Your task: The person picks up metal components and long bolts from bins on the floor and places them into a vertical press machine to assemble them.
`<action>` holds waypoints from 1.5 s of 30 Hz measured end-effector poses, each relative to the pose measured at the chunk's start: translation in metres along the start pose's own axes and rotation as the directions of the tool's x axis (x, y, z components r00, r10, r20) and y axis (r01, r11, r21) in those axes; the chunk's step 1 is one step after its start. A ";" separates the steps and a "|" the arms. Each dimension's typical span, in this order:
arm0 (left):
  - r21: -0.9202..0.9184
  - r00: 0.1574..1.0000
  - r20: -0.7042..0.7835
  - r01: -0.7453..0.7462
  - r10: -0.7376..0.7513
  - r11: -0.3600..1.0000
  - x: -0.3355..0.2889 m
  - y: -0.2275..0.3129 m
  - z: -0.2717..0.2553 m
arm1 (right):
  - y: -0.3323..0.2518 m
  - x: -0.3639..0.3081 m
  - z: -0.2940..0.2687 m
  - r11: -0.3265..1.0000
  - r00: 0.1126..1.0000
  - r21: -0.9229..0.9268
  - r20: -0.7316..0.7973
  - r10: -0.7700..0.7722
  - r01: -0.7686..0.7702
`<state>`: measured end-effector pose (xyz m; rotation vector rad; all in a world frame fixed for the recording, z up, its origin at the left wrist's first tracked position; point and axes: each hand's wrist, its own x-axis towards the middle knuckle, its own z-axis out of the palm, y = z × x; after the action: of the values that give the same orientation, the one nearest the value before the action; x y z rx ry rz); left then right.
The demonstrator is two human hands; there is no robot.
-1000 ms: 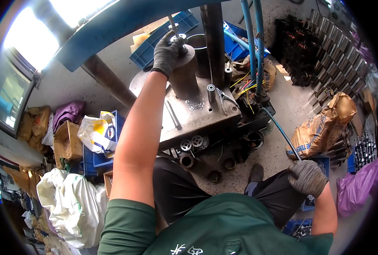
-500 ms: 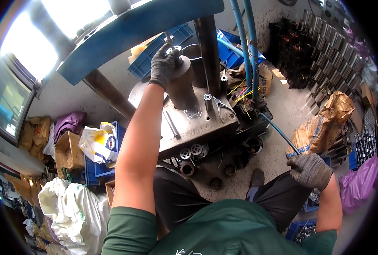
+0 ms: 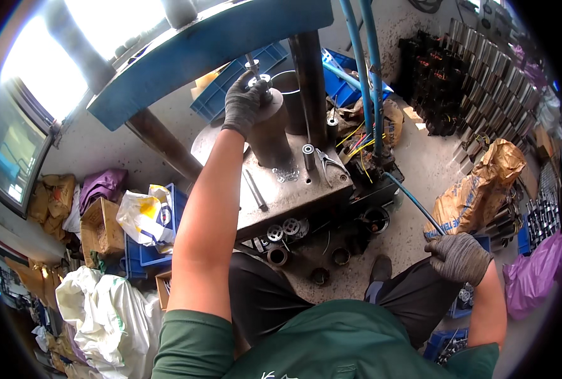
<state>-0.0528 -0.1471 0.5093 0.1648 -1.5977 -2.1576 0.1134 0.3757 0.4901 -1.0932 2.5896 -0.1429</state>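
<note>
My left hand (image 3: 243,104), in a grey knit glove, reaches up to the press. Its fingers are closed around a round metal part (image 3: 260,81) on top of a thick steel cylinder (image 3: 270,136). A thin rod with a collar (image 3: 252,65) comes down onto that part from above. Low on the right, my gloved right hand (image 3: 461,258) is wrapped round the end of a blue lever (image 3: 420,207). On the press bed (image 3: 275,208) lie a steel bar (image 3: 254,189), several small rings (image 3: 285,174) and pliers (image 3: 329,165); a short sleeve (image 3: 309,156) stands upright beside them.
The blue press beam (image 3: 211,50) crosses overhead, with a dark column (image 3: 309,88) behind the cylinder. Blue hoses (image 3: 374,76) hang at its right. A brown paper sack (image 3: 477,186) and stacked metal sleeves (image 3: 496,82) stand right; white sacks (image 3: 107,322) lie left.
The whole view has shifted slightly, so the bench sits a little lower in it. Both hands keep their grip and place.
</note>
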 end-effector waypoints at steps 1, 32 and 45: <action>-0.001 1.000 0.009 -0.003 0.003 1.000 0.000 0.000 0.000 | 0.000 -0.001 -0.001 1.000 1.000 -0.001 0.000 0.002 -0.002; 0.060 0.994 0.070 -0.088 0.084 0.994 -0.006 0.002 0.004 | 0.034 0.147 -0.132 0.986 0.295 0.008 -0.954 -0.043 0.169; 0.357 0.955 0.186 -0.284 0.231 0.890 0.023 -0.022 -0.017 | 0.035 0.175 -0.158 0.998 0.260 0.005 -0.966 -0.010 0.058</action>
<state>-0.0731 -0.1666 0.4868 -0.0803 -1.9843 -1.6722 -0.0776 0.2700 0.5860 -1.2762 3.5638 -1.2937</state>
